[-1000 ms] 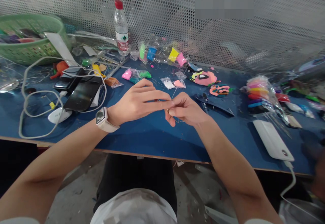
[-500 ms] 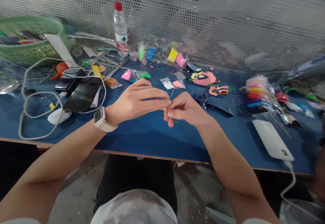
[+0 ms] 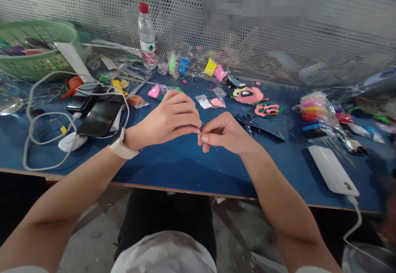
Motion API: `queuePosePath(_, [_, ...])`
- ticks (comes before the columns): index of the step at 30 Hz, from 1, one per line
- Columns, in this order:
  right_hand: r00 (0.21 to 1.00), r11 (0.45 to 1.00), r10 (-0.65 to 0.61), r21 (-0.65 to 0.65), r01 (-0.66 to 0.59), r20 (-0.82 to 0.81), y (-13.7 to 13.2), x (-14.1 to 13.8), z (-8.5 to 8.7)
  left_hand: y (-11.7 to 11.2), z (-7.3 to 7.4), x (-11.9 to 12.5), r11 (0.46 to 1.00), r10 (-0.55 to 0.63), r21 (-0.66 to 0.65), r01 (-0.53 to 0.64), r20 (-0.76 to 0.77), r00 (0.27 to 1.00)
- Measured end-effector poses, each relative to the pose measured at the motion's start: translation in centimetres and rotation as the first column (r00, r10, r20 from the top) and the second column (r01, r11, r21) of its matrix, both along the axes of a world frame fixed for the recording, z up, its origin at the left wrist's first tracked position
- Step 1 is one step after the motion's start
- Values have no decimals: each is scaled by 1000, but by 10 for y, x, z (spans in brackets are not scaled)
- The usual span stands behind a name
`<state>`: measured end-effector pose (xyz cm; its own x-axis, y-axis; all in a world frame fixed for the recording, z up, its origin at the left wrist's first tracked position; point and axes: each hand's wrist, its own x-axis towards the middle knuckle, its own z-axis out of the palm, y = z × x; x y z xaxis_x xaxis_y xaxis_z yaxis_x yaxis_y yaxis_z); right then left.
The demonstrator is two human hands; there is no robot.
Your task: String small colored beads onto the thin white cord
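pinching a thin strand (image 3: 202, 124) between closed right fingers (image 3: 213, 139) above the tabletop (image 3: 182, 167); with left fingers (image 3: 185, 120) bent just beside, cannot tell if gripping.

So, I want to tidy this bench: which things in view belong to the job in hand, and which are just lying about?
Seemingly in use:
- tiny piece pinched in the right hand, too small to identify; the left hand is right beside it

Probably just lying about:
- bottle
- black phone
- green basket
- white device
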<state>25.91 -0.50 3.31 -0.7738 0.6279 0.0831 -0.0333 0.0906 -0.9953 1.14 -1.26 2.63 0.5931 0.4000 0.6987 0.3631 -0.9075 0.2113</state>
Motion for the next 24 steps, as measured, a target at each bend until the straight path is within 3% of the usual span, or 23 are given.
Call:
queuePosePath(7, [1000, 1000, 3, -18, -3, -2, 1, -2, -2, -2, 4, 0, 982, 17, -191, 0, 86, 996])
queuePosePath(15, [997, 998, 5, -63, -10, -75, 3, -3, -7, -2, 8, -1, 952, -110, -261, 160, 194, 975])
queuePosePath(21, [995, 993, 42, -110, -52, -90, 5, -7, -13, -1, 0, 1, 998, 48, -47, -45, 60, 997])
queuePosePath(24, [994, 985, 37, -163, -54, -104, 6, -6, -15, 0, -8, 3, 993, 56, 98, -61, 62, 997])
